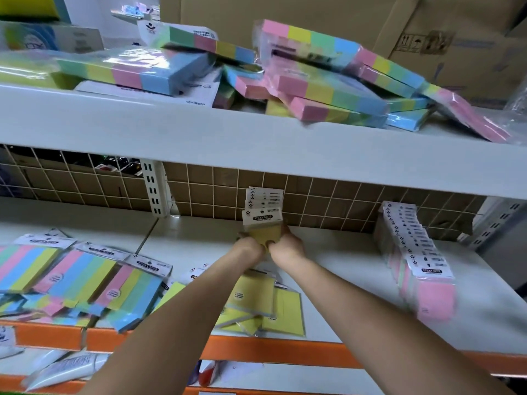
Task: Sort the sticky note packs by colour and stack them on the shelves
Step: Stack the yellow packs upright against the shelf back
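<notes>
Yellow sticky note packs [263,218] upright in a small stack at back of middle shelf [336,252], against wire grid backing [313,201]; white header cards fanned above, front one marked "STICKY NOTE". Gripped low on the yellow pads from both sides: left hand [251,248] curled round left edge, right hand [286,246] curled round right edge, knuckles nearly touching. Both forearms reaching in from bottom of frame.

Just in front, under the forearms: loose yellow packs [262,303] lying flat, overlapping, near shelf's front edge. To the left on same shelf: multicolour striped packs [85,280] (pink, blue, green, yellow) spread flat and overlapping, some over the orange shelf lip [256,352]. To the right, well apart from the hands: tidy leaning row of pink packs [419,269], headers stepped toward the back.

Upper shelf [199,129]: jumbled heap of wrapped striped packs [328,89], tilted at mixed angles. Behind heap: cardboard box [370,21]. Below orange lip, lower left: white tubes [65,369], blurred.
</notes>
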Available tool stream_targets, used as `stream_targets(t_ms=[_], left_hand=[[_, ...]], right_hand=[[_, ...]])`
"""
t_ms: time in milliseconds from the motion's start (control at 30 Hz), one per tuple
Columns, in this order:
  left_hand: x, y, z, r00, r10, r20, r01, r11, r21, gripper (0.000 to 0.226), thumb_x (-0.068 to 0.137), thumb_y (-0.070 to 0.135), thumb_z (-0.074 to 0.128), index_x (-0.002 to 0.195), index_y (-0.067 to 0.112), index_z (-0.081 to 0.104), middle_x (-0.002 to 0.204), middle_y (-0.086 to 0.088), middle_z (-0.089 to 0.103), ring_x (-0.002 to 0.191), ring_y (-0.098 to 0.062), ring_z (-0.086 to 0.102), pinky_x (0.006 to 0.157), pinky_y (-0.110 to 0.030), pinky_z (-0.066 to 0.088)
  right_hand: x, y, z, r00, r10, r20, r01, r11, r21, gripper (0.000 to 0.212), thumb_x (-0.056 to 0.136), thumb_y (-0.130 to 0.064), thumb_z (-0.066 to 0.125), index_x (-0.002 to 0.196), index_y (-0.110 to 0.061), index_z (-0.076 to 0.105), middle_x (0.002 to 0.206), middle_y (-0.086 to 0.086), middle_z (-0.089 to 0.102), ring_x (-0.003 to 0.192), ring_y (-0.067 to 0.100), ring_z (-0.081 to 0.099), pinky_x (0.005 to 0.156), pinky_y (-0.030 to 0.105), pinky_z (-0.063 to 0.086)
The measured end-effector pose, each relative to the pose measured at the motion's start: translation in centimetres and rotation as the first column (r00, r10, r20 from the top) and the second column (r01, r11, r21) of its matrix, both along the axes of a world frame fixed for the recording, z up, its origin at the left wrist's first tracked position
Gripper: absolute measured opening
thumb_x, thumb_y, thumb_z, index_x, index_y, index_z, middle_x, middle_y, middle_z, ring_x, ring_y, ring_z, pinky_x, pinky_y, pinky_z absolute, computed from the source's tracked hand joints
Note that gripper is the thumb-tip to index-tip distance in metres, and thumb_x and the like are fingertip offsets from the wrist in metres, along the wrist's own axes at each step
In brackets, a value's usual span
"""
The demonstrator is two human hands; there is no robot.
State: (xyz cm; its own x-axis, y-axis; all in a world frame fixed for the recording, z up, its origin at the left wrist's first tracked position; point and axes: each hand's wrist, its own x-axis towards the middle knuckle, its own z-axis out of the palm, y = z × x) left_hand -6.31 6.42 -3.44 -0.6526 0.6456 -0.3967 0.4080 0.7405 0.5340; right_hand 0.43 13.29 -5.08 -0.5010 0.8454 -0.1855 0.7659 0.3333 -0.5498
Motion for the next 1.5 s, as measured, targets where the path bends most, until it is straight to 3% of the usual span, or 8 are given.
stream_targets(t_ms=[100, 233, 400, 533, 1000, 1133, 1333, 1500], left_hand=[[-0.1, 0.4, 0.2, 1.0, 0.012, 0.009, -0.012, 1.0, 0.005, 0.05, 0.103, 0.016, 0.033, 0.145, -0.009, 0.02, 0.148, -0.02, 0.036, 0.135, -0.03, 0.038, 0.106, -0.03, 0.031], [-0.3, 0.5, -0.1, 0.999, 0.03, 0.044, -0.032, 0.999, 0.043, 0.047, 0.101, 0.014, 0.036, 0.143, -0.004, 0.029, 0.144, -0.02, 0.04, 0.132, -0.033, 0.041, 0.105, -0.035, 0.033], [-0.9, 0.8, -0.3, 0.995, 0.04, 0.095, -0.041, 0.999, 0.018, 0.049, 0.104, 0.017, 0.028, 0.148, 0.0, 0.017, 0.155, -0.017, 0.023, 0.142, -0.027, 0.026, 0.113, -0.029, 0.019], [-0.9, 0.6, 0.0, 0.998, 0.02, 0.055, -0.023, 0.999, 0.045, 0.041, 0.099, 0.019, 0.043, 0.137, 0.004, 0.042, 0.14, -0.013, 0.047, 0.129, -0.027, 0.047, 0.101, -0.028, 0.037], [-1.8, -0.2, 0.5, 0.997, -0.023, 0.067, 0.026, 0.999, -0.039, 0.038, 0.101, 0.019, 0.034, 0.134, 0.004, 0.045, 0.139, -0.013, 0.048, 0.129, -0.025, 0.044, 0.103, -0.028, 0.034], [-2.3, -0.3, 0.5, 0.999, 0.029, 0.034, -0.028, 0.999, -0.033, 0.042, 0.098, 0.017, 0.043, 0.138, 0.005, 0.04, 0.14, -0.011, 0.046, 0.128, -0.025, 0.044, 0.101, -0.028, 0.035], [-2.1, -1.2, 1.1, 0.999, 0.039, -0.012, -0.039, 0.998, -0.05, 0.029, 0.099, 0.02, 0.041, 0.118, 0.003, 0.054, 0.098, -0.009, 0.055, 0.087, -0.02, 0.047, 0.071, -0.027, 0.04], [-1.4, -2.4, 1.7, 0.997, 0.039, -0.065, -0.04, 0.999, -0.008, 0.014, 0.091, 0.019, 0.05, 0.096, 0.009, 0.059, 0.08, -0.004, 0.056, 0.078, -0.021, 0.053, 0.061, -0.025, 0.04]], right_hand=[[-0.1, 0.3, -0.6, 1.0, -0.02, 0.015, 0.021, 0.999, -0.044, 0.076, 0.093, -0.029, 0.054, 0.154, -0.029, 0.008, 0.13, 0.011, 0.059, 0.113, 0.03, 0.059, 0.083, 0.028, 0.047], [-0.3, 0.5, -1.4, 1.0, -0.024, 0.018, 0.026, 0.996, -0.081, 0.079, 0.094, -0.021, 0.05, 0.154, -0.032, 0.001, 0.13, 0.012, 0.058, 0.114, 0.03, 0.059, 0.084, 0.029, 0.047], [-0.6, 0.9, -2.2, 0.999, 0.013, 0.049, -0.008, 0.995, -0.099, 0.063, 0.096, -0.018, 0.046, 0.152, -0.023, 0.018, 0.134, 0.012, 0.055, 0.118, 0.03, 0.057, 0.09, 0.03, 0.045], [-0.8, 1.4, -2.7, 0.981, 0.106, 0.163, -0.1, 0.994, -0.046, 0.034, 0.097, -0.019, 0.045, 0.13, -0.01, 0.049, 0.131, 0.012, 0.057, 0.118, 0.028, 0.057, 0.091, 0.027, 0.044], [-0.6, 1.5, -3.7, 0.987, 0.114, 0.115, -0.111, 0.993, -0.034, 0.058, 0.091, -0.017, 0.051, 0.145, -0.017, 0.03, 0.137, 0.01, 0.053, 0.121, 0.034, 0.055, 0.1, 0.035, 0.046], [0.2, 1.7, -3.0, 0.99, 0.124, 0.064, -0.117, 0.988, -0.102, 0.048, 0.095, -0.017, 0.045, 0.142, -0.019, 0.037, 0.134, 0.008, 0.054, 0.114, 0.029, 0.056, 0.084, 0.026, 0.044], [2.3, 1.6, -1.8, 0.991, 0.134, -0.019, -0.136, 0.974, -0.179, 0.031, 0.092, -0.006, 0.041, 0.11, -0.015, 0.065, 0.1, 0.002, 0.06, 0.088, 0.019, 0.049, 0.054, 0.015, 0.034], [4.0, 0.6, -1.2, 0.998, 0.069, -0.002, -0.068, 0.991, -0.118, 0.017, 0.084, -0.014, 0.057, 0.099, -0.013, 0.067, 0.102, 0.005, 0.065, 0.1, 0.026, 0.06, 0.08, 0.027, 0.049]])
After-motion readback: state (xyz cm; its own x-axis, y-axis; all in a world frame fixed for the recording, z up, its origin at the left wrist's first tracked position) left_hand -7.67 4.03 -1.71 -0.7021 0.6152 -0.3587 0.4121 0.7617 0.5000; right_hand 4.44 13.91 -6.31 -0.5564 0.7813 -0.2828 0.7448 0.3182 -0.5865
